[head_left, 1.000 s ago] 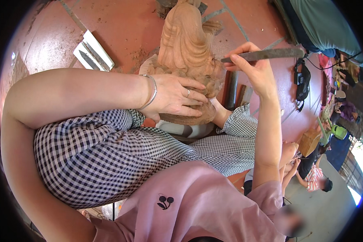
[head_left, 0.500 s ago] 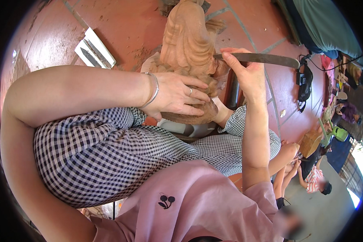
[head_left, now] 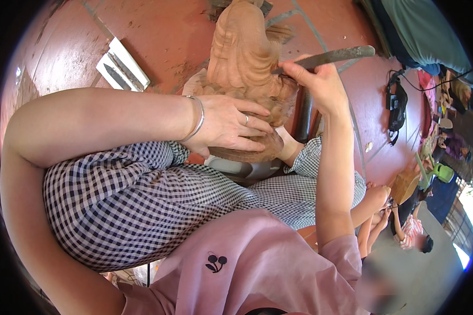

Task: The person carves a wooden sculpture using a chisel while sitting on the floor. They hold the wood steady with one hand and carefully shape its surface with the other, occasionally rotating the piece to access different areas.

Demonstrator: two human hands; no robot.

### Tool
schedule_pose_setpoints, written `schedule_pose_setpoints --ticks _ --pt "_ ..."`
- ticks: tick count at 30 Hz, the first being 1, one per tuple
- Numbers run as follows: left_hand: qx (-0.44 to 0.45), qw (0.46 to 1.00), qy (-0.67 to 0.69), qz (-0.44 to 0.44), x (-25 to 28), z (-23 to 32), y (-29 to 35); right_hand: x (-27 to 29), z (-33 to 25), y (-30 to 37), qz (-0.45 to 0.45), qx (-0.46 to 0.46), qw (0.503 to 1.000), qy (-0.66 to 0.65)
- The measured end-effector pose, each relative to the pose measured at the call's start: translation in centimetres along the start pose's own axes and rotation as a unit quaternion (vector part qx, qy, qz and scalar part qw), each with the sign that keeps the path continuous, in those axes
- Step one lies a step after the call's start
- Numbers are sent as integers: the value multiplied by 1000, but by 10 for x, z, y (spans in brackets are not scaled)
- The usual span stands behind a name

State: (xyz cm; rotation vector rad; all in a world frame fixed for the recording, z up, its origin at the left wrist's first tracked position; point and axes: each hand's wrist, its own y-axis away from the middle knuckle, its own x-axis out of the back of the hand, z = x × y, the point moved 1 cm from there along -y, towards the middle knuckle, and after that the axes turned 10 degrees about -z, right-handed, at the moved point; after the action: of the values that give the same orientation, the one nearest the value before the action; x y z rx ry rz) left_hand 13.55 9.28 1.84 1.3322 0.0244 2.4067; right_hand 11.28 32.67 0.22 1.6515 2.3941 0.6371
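A carved reddish-brown wooden statue (head_left: 242, 52) with draped folds lies before me, its lumpy base end toward my lap. My left hand (head_left: 234, 123), wearing a ring and a bangle, rests on that base with fingers stretched out and slightly apart. My right hand (head_left: 320, 86) is closed around a long, flat, dark file (head_left: 347, 54) with a rounded outer end. The file's inner end meets the statue's right side, beside the lower folds; fingers partly hide the contact. Under the base shows a grey and dark support (head_left: 242, 169).
On the red tiled floor (head_left: 163, 26), a white open case (head_left: 123, 65) holding dark blades lies at left. A dark cylindrical bar (head_left: 302, 115) stands right of the statue. Farther right are a black strap bag (head_left: 397, 105), a green plastic stool (head_left: 441, 173) and other people.
My right hand has shifted slightly up and left with the file. The file's outer end has swung upward, away from me. My left hand stays in place on the base.
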Motion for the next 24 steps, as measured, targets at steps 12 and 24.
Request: schedule_pose_setpoints --ticks 12,24 --pt "-2 1000 -8 -21 7 1 -3 2 34 -5 -21 45 982 -184" --pt "48 998 26 -42 19 5 -11 -24 65 6 176 174 926 -284"
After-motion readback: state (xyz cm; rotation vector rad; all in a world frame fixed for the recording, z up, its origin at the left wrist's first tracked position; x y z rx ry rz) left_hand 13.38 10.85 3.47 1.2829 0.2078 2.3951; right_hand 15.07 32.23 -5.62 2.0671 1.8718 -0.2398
